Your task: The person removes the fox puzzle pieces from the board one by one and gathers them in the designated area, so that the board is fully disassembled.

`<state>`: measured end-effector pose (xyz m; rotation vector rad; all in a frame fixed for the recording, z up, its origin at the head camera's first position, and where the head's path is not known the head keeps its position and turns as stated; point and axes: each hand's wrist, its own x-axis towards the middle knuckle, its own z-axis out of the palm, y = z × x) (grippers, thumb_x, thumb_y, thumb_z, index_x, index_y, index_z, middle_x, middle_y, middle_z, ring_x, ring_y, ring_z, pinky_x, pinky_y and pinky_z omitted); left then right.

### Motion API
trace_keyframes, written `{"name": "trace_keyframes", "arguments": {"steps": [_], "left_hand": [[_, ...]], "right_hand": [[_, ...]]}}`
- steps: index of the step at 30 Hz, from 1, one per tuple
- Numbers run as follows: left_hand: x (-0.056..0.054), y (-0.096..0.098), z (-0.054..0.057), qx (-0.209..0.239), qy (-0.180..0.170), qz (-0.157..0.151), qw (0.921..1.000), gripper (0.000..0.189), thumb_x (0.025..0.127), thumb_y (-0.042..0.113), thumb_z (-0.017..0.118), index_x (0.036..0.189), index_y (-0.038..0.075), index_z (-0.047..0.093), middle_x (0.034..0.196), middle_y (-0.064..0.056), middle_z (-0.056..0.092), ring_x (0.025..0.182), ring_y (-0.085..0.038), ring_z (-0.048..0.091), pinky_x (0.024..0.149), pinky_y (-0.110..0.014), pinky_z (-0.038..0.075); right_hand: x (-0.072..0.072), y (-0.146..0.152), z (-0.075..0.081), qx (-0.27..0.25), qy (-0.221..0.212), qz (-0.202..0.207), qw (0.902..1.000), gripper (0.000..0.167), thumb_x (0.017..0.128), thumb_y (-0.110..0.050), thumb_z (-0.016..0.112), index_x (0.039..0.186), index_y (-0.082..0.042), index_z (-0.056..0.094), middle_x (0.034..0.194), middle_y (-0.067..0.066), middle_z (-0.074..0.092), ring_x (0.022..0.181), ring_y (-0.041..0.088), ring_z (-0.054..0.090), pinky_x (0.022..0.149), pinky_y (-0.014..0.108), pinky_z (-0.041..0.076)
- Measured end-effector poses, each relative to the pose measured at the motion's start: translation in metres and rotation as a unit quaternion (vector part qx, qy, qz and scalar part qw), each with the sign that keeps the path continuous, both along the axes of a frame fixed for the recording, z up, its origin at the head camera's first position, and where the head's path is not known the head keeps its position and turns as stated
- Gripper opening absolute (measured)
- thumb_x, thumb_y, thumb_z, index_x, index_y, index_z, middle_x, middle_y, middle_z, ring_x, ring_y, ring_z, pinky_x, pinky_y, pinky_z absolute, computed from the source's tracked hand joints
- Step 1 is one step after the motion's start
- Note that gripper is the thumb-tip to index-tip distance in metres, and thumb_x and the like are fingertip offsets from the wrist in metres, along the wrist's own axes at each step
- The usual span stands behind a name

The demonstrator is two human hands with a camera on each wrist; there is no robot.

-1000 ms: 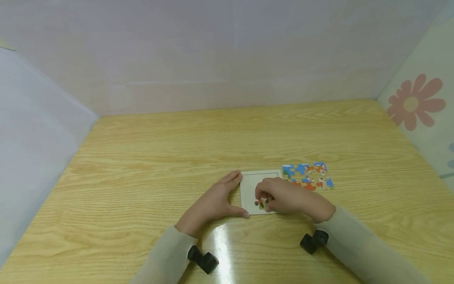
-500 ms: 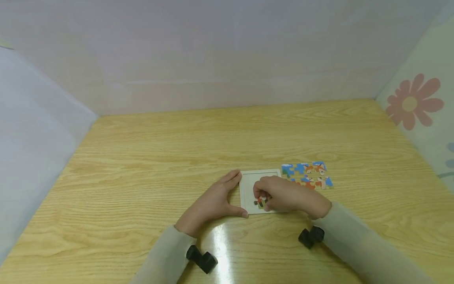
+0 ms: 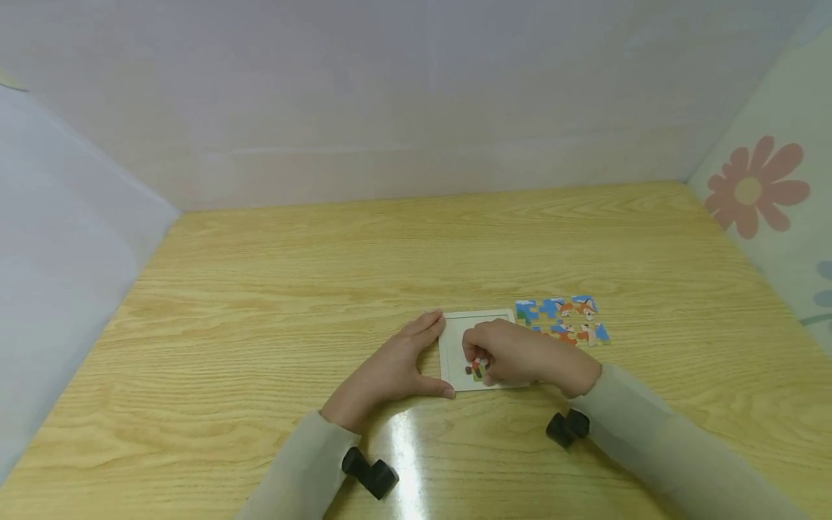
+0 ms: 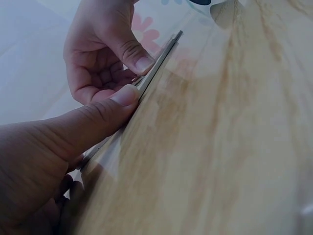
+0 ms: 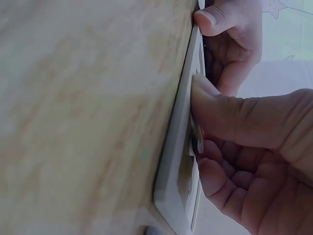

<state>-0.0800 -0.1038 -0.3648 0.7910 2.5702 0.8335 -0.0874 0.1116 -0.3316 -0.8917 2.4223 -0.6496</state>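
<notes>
A square, pale puzzle tray (image 3: 456,338) lies on the table. My left hand (image 3: 399,365) holds its left side, fingers at the far corner and thumb at the near one. In the left wrist view the left thumb (image 4: 98,115) presses against the tray's edge. Over the lower right of the tray, my right hand (image 3: 520,352) pinches a puzzle piece (image 5: 197,142) between thumb and curled fingers. A red, brown and green printed patch (image 3: 477,370) shows beneath those fingers; the rest is hidden by the hand.
Several loose puzzle pieces (image 3: 590,334) with a fox picture on blue lie in rows just right of the tray, some partly behind the right hand. The wooden table (image 3: 292,289) meets pale walls at the back and sides. Black wrist cameras (image 3: 370,473) sit under both sleeves.
The right hand and forearm have shifted slightly left and away from the body, still low over the tray. The left hand stays on the tray's left side.
</notes>
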Motion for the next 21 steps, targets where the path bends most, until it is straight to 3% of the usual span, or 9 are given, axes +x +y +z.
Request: {"name": "trace_keyframes", "arguments": {"steps": [13,21], "left_hand": [[-0.0012,0.0003,-0.0005,-0.005,-0.002,-0.001,1.0000,0.103,0.068,0.046,0.078,0.147,0.007,0.024,0.155,-0.001,0.016,0.141,-0.018,0.013,0.112,-0.040,0.022],[-0.0005,0.0000,-0.0005,-0.001,0.002,-0.003,1.0000,0.103,0.068,0.046,0.079,0.146,0.006,0.025,0.155,-0.003,0.017,0.142,-0.020,0.013,0.113,-0.040,0.021]], "right_hand": [[-0.0027,0.0001,0.0008,-0.013,-0.032,-0.008,0.9994,0.029,0.073,-0.001,0.075,0.082,-0.012,0.050,0.072,-0.001,0.047,0.062,0.010,0.042,0.057,0.022,0.038],[-0.0035,0.0044,-0.0020,-0.027,-0.024,0.003,0.9993,0.025,0.074,-0.002,0.075,0.083,-0.012,0.055,0.070,-0.002,0.047,0.060,0.008,0.040,0.055,0.020,0.037]]}}
